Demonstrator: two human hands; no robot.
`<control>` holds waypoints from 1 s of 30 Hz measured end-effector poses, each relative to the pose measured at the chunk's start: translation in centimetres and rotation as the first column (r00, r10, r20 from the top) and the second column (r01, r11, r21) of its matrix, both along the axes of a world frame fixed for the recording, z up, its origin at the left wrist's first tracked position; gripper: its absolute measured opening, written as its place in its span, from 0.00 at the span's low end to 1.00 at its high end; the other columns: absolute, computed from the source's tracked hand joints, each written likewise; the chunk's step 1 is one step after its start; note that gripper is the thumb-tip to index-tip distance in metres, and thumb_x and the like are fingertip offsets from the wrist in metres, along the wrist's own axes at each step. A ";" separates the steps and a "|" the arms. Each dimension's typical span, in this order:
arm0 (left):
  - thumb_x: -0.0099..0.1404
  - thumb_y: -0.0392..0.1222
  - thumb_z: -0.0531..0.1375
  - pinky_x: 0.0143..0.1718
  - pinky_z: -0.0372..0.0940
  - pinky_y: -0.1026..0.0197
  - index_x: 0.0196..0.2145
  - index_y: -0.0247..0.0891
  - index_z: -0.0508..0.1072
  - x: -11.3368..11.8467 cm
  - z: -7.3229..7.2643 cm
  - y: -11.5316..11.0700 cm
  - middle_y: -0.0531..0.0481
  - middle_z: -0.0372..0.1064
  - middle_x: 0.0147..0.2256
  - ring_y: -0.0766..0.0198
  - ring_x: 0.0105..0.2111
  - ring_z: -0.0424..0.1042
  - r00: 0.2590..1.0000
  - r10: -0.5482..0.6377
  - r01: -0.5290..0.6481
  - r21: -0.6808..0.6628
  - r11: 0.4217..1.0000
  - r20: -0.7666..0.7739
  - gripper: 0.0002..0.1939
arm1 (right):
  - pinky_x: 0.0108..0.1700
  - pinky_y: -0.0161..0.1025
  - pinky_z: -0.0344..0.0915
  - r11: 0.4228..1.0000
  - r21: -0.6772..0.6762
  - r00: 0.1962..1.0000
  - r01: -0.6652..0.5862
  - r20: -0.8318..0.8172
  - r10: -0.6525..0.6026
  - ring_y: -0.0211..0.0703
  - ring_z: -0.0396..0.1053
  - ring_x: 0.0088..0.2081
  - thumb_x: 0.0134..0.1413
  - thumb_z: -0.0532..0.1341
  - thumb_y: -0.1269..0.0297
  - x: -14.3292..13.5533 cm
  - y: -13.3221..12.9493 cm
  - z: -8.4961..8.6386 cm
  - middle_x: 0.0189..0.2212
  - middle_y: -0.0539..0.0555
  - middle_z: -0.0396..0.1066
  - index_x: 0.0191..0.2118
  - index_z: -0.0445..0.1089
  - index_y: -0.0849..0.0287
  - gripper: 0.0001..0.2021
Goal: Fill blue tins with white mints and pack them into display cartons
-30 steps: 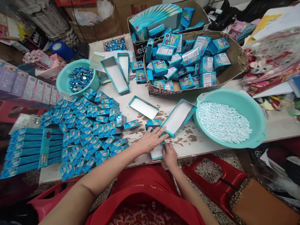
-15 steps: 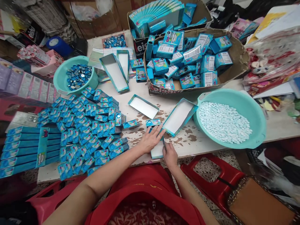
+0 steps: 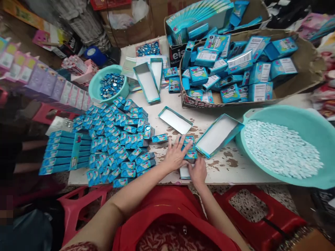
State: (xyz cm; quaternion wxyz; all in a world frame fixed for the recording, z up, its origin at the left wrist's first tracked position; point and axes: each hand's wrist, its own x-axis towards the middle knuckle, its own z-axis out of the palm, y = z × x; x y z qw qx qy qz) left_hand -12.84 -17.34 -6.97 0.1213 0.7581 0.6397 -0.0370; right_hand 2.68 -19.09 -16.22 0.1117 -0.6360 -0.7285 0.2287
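My left hand lies with fingers spread over the left side of a short row of small blue candy boxes. These boxes are in a shallow display tray, whose white bottom shows at the near end. My right hand is closed at the nearest box of the row, fingers curled against its near right side; part of the grip is hidden. Just right of the hands, a larger white-lined tray sits tilted on the table. Another white-lined tray lies beyond the left hand.
Many upright candy boxes crowd the left, beside packed blue trays. A turquoise basin of pale candies stands right. Behind are a carton of blue boxes and a smaller basin of blue-silver pieces. A red stool is below right.
The view has shifted, so the table appears farther left and right things nearer. Another candy box now sits in the near tray's row, at my right hand. My left hand stays spread over the row.
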 end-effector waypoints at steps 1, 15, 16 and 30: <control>0.58 0.61 0.57 0.61 0.33 0.35 0.66 0.41 0.41 -1.3 0.6 -1.3 0.38 0.34 0.67 0.44 0.66 0.30 1.000 0.022 -0.023 0.028 0.999 0.017 0.47 | 0.46 0.48 0.61 0.998 0.056 0.999 0.006 -0.043 -0.003 0.56 0.62 0.47 0.56 0.56 0.61 0.2 -0.4 0.1 0.43 0.67 0.63 0.54 0.59 0.69 0.23; 0.57 0.55 0.59 0.60 0.37 0.36 0.64 0.40 0.50 -9.2 -0.8 -16.0 0.31 0.43 0.64 0.39 0.64 0.42 0.960 0.211 -0.225 -0.063 0.972 -0.182 0.42 | 0.44 0.45 0.68 0.863 0.258 0.763 -0.434 -0.404 0.504 0.47 0.66 0.43 0.60 0.53 0.68 -3.4 -6.5 3.2 0.39 0.58 0.68 0.53 0.64 0.57 0.16; 0.56 0.55 0.59 0.60 0.39 0.38 0.64 0.41 0.51 -9.4 -0.9 -15.8 0.32 0.44 0.64 0.39 0.63 0.45 0.968 0.192 -0.203 -0.059 0.977 -0.160 0.42 | 0.43 0.45 0.68 0.867 0.279 0.774 -0.412 -0.394 0.495 0.47 0.66 0.43 0.60 0.53 0.68 -3.3 -6.5 3.1 0.39 0.58 0.68 0.53 0.63 0.56 0.16; 0.51 0.57 0.62 0.54 0.53 0.43 0.64 0.44 0.50 -4.8 4.1 -8.1 0.36 0.47 0.59 0.43 0.56 0.53 0.957 -0.095 0.090 0.033 0.995 0.273 0.46 | 0.52 0.51 0.63 0.936 -0.075 0.792 0.343 -0.512 -0.332 0.50 0.67 0.48 0.59 0.51 0.56 2.7 -7.1 -2.5 0.46 0.62 0.71 0.51 0.68 0.61 0.20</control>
